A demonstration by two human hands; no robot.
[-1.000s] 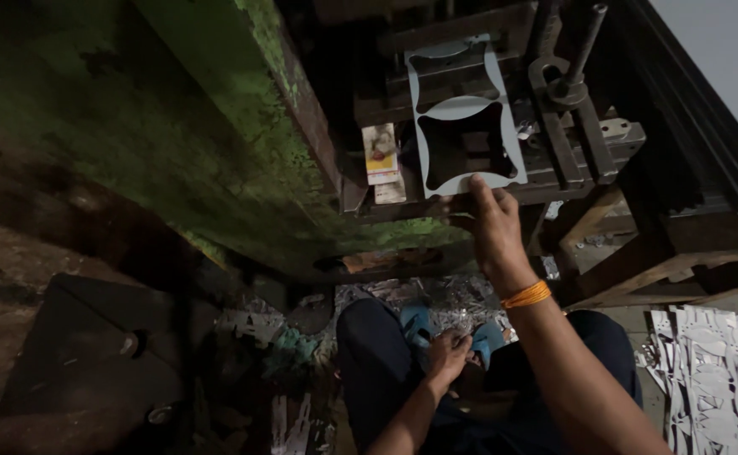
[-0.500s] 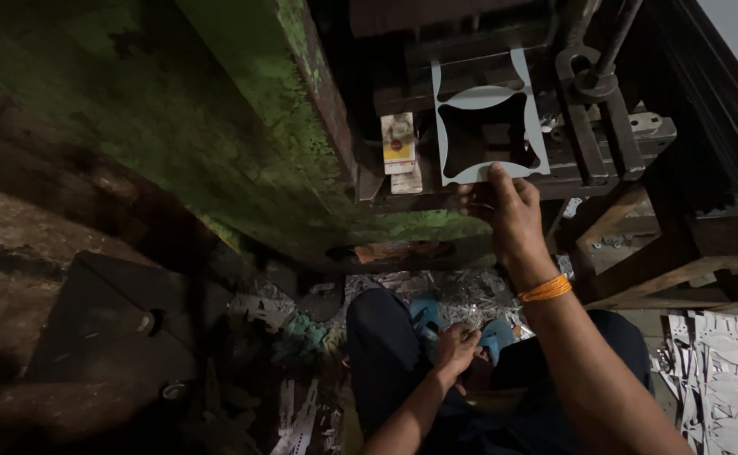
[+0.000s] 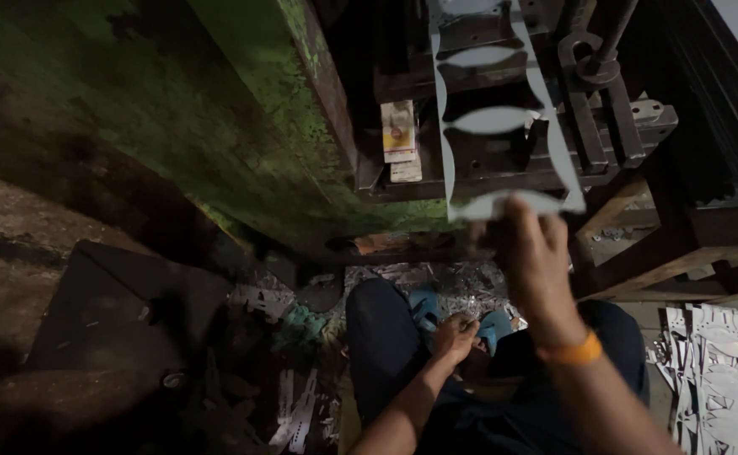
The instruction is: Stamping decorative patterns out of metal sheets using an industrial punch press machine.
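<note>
Green press frame, perhaps scrap

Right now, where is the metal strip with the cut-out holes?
In the head view, the metal strip is at upper right, lying on the dark press bed beside the green machine frame, its near end pinched by the right hand.

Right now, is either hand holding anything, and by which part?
The right hand grips the pale, punched-out sheet-metal strip at its near end. The left hand rests low between the knees; any hold cannot be told.

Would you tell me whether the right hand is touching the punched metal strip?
Touching: the head view shows the right hand with fingers closed over the near end of the punched metal strip.
</note>
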